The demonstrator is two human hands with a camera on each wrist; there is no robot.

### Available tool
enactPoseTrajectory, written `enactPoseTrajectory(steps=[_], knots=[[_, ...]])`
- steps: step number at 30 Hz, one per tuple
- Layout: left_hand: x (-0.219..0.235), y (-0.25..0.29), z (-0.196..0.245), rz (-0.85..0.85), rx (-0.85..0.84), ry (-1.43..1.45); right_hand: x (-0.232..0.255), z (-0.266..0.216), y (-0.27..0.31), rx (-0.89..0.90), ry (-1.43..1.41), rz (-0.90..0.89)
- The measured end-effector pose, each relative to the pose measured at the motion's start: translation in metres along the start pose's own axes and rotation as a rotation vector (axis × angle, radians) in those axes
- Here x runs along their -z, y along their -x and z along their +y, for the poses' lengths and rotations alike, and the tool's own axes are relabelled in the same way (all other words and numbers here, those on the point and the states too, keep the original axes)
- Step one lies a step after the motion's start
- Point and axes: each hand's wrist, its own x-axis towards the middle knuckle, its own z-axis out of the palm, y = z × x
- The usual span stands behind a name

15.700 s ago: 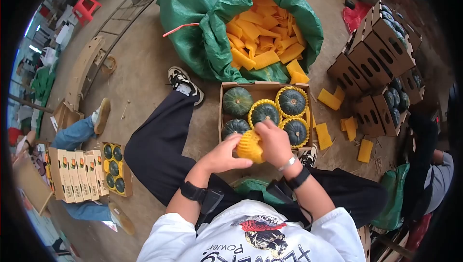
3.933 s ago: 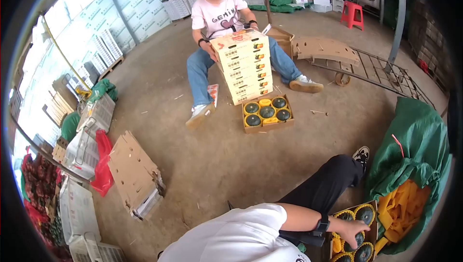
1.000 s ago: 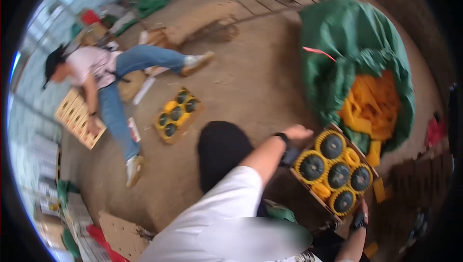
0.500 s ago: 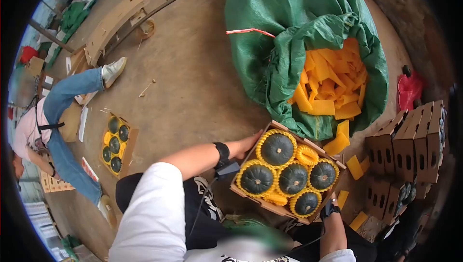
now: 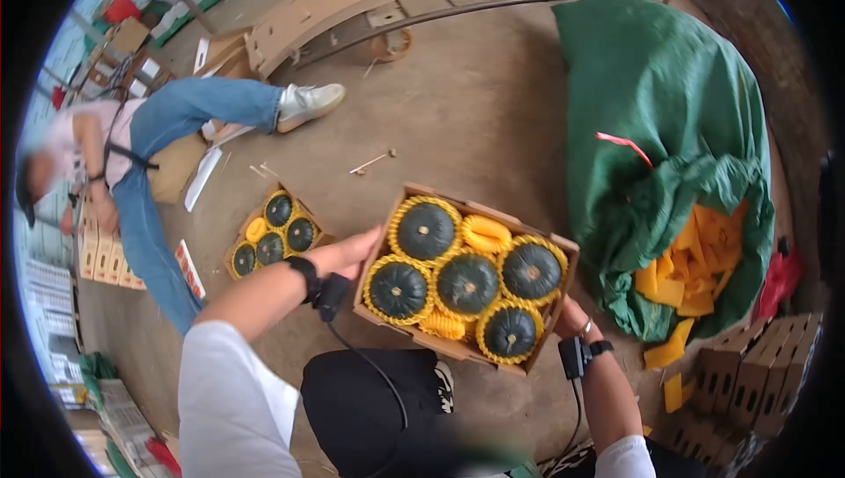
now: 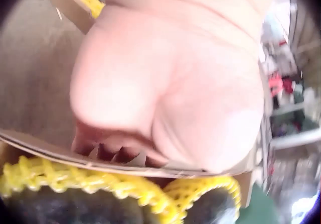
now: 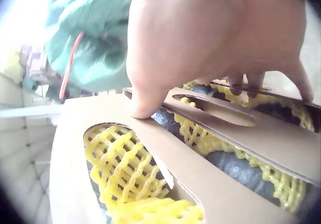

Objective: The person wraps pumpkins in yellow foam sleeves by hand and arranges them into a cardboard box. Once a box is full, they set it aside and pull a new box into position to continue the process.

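An open cardboard box (image 5: 480, 356) holds several dark green squashes (image 5: 467, 283) in yellow foam nets, with folded yellow foam (image 5: 486, 233) among them. At its left end my left hand (image 5: 349, 254) grips the wall; in the left wrist view the curled fingers of the left hand (image 6: 165, 83) lie against the cardboard edge. My right hand (image 5: 574, 318) holds the opposite end. In the right wrist view, the thumb of the right hand (image 7: 215, 38) presses on the cardboard near slotted openings and its fingers reach over the box, their tips partly hidden.
A green sack (image 5: 660, 126) of yellow foam sleeves (image 5: 695, 253) stands at right, near stacked cartons (image 5: 748, 372). At left sits a person in jeans (image 5: 202, 101), beside another squash box (image 5: 324, 239). A metal-framed cart (image 5: 440, 16) lies behind on the concrete floor.
Earlier, my hands handled yellow netting over a box with some bare squashes. Within the last second, the view has shifted and the held box appears farther left, both hands still at its ends.
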Motion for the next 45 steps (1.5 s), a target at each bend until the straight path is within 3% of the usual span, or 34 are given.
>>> enactPoseTrajectory(steps=[1, 2, 3, 4, 6, 8, 9, 11, 12, 13, 14, 15, 17, 18, 19, 20, 22, 24, 25, 26, 27, 28, 29, 30, 31, 32, 33, 34, 36, 38, 40, 41, 42, 45], knots=[[0.026, 0.02, -0.001, 0.051, -0.089, 0.057, -0.008, -0.017, -0.022, -0.002, -0.003, -0.042], [0.06, 0.043, -0.002, 0.123, -0.14, -0.109, -0.018, -0.03, -0.044, 0.001, -0.011, -0.085], [0.057, 0.085, 0.016, 0.311, -0.193, -0.192, -0.04, -0.045, -0.057, -0.008, 0.01, -0.106], [0.068, 0.124, 0.02, 0.426, -0.4, -0.013, -0.066, -0.058, -0.067, -0.014, 0.026, -0.125], [0.061, 0.195, 0.035, 0.493, -0.668, -0.228, -0.119, -0.073, -0.088, 0.034, 0.18, -0.148], [0.042, 0.236, 0.04, 0.717, -0.75, -0.377, -0.17, -0.087, -0.115, 0.004, 0.332, -0.186], [0.04, 0.237, 0.039, 0.677, -0.743, -0.387, -0.188, -0.087, -0.129, 0.052, 0.383, -0.165], [0.037, 0.227, 0.03, 0.854, -0.524, -0.761, -0.205, -0.078, -0.169, 0.249, 0.411, -0.099], [0.04, 0.216, 0.025, 0.812, -0.525, -0.765, -0.213, -0.077, -0.179, 0.299, 0.254, -0.045], [0.045, 0.202, 0.019, 0.69, -0.382, -0.795, -0.219, -0.071, -0.193, 0.383, 0.089, 0.096], [0.053, 0.188, 0.01, 0.571, -0.247, -0.827, -0.223, -0.082, -0.182, 0.363, -0.041, -0.012], [0.077, 0.172, -0.004, 0.587, -0.275, -1.276, -0.226, -0.084, -0.17, 0.323, 0.054, -0.003], [0.094, 0.169, -0.002, 0.688, -0.267, -1.437, -0.213, -0.07, -0.155, 0.203, 0.585, -0.105], [0.112, 0.153, 0.012, 0.508, -0.403, -0.624, -0.188, -0.043, -0.111, 0.323, 1.136, -0.018], [0.133, 0.153, 0.021, 0.563, -0.511, -0.859, -0.169, -0.035, -0.083, 0.323, 1.148, -0.063], [0.097, 0.168, 0.045, 0.562, -0.458, -0.874, -0.156, -0.037, -0.042, 0.176, 1.139, -0.028], [0.022, 0.201, 0.091, 0.557, -0.352, -0.907, -0.08, -0.017, 0.015, 0.076, 1.137, 0.265], [-0.048, 0.212, 0.122, 0.315, -0.446, -0.872, -0.014, -0.006, 0.099, -0.057, 1.117, 0.565], [-0.075, 0.22, 0.133, 0.171, -0.495, -0.776, 0.029, 0.004, 0.144, -0.03, 1.01, 0.748], [-0.101, 0.227, 0.139, 0.036, -0.536, -0.675, 0.071, 0.017, 0.194, -0.016, 0.935, 1.021], [-0.137, 0.237, 0.141, -0.089, -0.567, -0.579, 0.146, 0.052, 0.23, 0.068, 0.824, 1.225], [-0.168, 0.238, 0.139, -0.11, -0.578, -0.61, 0.139, 0.048, 0.316, 0.005, 0.58, 1.402], [-0.199, 0.237, 0.135, -0.031, -0.635, -0.655, 0.175, 0.072, 0.371, 0.059, 0.231, 1.618], [-0.237, 0.235, 0.126, 0.049, -0.694, -0.694, 0.171, 0.077, 0.432, -0.245, 0.627, 1.862], [-0.274, 0.234, 0.11, 0.035, -0.711, -0.708, 0.161, 0.087, 0.482, 0.041, -0.011, 2.23], [-0.32, 0.232, 0.085, -0.061, -0.789, -0.944, 0.188, 0.109, 0.522, 0.072, 0.043, 2.545], [-0.359, 0.226, 0.064, -0.154, -0.861, -1.18, 0.183, 0.12, 0.564, 0.014, 0.347, 2.617], [-0.388, 0.216, 0.048, -0.155, -0.882, -1.186, 0.178, 0.129, 0.602, -0.044, 0.663, 2.659], [-0.441, 0.191, 0.016, -0.346, -0.66, -1.155, 0.182, 0.155, 0.662, -0.241, 0.909, 2.482], [-0.495, 0.167, -0.026, -0.436, -0.601, -1.171, 0.173, 0.181, 0.696, -0.572, 0.579, 1.977], [-0.505, 0.095, -0.052, -0.596, -0.487, -1.151, 0.18, 0.228, 0.693, -0.402, 0.411, 1.996], [-0.534, 0.074, -0.081, -0.565, -0.387, -1.05, 0.181, 0.247, 0.692, -0.328, 0.582, 1.947], [-0.564, 0.053, -0.111, -0.489, -0.257, -1.019, 0.175, 0.252, 0.694, -0.388, 0.802, 1.948], [-0.619, -0.032, -0.209, -0.659, -0.033, -1.151, 0.184, 0.263, 0.694, -0.316, 1.113, 1.954]])
